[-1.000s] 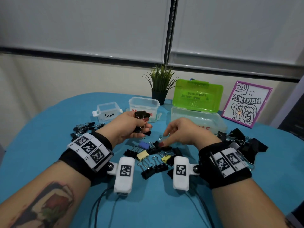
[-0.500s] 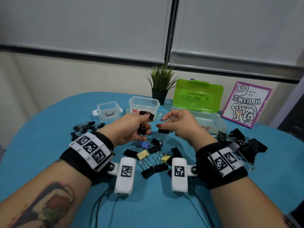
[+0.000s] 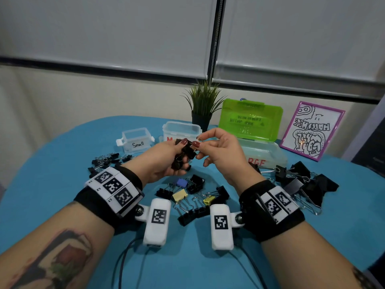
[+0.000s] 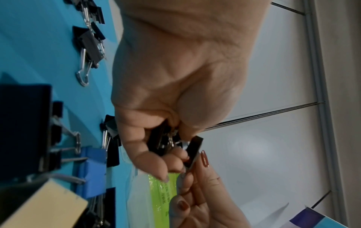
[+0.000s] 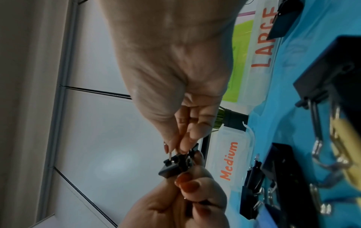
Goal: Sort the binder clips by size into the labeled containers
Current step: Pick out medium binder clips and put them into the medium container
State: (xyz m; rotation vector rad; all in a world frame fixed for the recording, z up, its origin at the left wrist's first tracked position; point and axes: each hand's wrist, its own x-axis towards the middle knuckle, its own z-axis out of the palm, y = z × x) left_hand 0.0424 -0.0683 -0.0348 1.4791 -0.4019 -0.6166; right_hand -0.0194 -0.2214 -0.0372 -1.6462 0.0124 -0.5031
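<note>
Blue tablecloth (image 3: 62, 163) spreads under both raised hands. Left hand (image 3: 164, 161) curls round a bunch of black binder clips (image 3: 184, 155), held above the table's middle; right hand (image 3: 220, 151) pinches the wire handle (image 3: 199, 140) of the topmost clip between thumb and forefinger.

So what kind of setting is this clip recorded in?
Most likely an office or a staged indoor desk. A table with a blue cover stands against drawn roller blinds, with a small potted plant, a framed doodle and labeled plastic containers for binder clips.
</note>
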